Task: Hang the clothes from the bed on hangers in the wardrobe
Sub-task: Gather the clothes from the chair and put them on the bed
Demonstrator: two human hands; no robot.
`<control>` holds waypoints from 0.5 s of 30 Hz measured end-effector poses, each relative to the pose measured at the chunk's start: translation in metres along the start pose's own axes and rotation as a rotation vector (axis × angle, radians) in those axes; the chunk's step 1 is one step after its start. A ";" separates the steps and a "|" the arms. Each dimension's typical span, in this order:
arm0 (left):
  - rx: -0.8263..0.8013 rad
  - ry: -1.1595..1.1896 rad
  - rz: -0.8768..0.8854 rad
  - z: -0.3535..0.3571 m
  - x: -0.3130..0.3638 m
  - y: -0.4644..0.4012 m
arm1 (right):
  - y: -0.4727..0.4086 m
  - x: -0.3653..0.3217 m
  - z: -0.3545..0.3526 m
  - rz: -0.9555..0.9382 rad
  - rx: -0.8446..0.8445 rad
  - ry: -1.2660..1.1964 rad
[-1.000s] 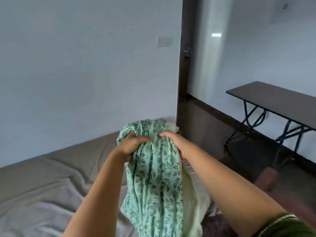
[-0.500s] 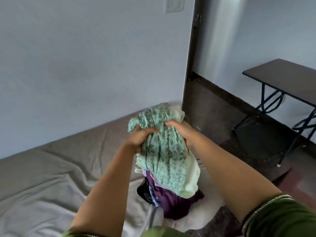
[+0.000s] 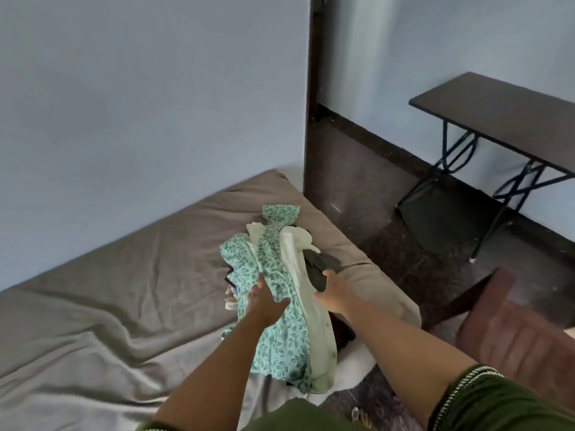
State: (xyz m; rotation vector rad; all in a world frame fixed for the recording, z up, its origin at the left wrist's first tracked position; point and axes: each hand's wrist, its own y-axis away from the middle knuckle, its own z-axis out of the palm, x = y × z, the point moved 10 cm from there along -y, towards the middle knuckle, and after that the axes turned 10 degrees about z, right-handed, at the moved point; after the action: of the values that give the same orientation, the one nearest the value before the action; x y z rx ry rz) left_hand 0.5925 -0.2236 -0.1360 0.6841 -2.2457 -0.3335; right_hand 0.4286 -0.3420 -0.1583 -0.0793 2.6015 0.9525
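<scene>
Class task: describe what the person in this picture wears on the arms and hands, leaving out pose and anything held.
Both forearms are bare, as are the left hand and right hand; no rings, watch or gloves show. The right sleeve is short, dark green, edged with a pale twisted cord-like trim. Of the left sleeve only a sliver of the same green shows at the bottom edge.

The garment (image 3: pixel 280 309) lying near the bed's right edge is mint green with a darker green leaf-and-flower print, and its turned-out inner side is plain pale cream. Beside it lie a dark grey-green cloth (image 3: pixel 320 269) and a deep purple piece (image 3: pixel 342 334), all on a grey-brown bedsheet (image 3: pixel 124 275). The wall (image 3: pixel 140 88) is pale blue, the side table (image 3: pixel 504 113) dark brown on black legs, and the sleeve (image 3: pixel 497 402) olive green with a striped cuff.
</scene>
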 end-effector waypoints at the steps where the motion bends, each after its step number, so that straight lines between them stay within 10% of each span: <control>1: 0.026 0.003 0.037 0.000 0.012 0.000 | 0.004 0.001 -0.004 -0.012 0.029 -0.040; 15: 0.246 -0.121 0.844 0.077 0.242 0.080 | 0.148 0.177 -0.155 0.064 0.759 -0.513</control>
State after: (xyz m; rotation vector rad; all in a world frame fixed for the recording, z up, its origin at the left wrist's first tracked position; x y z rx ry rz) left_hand 0.3674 -0.2928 -0.0115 -0.2113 -2.4819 0.3286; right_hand 0.1881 -0.3132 -0.0223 0.3914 2.2991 -0.0573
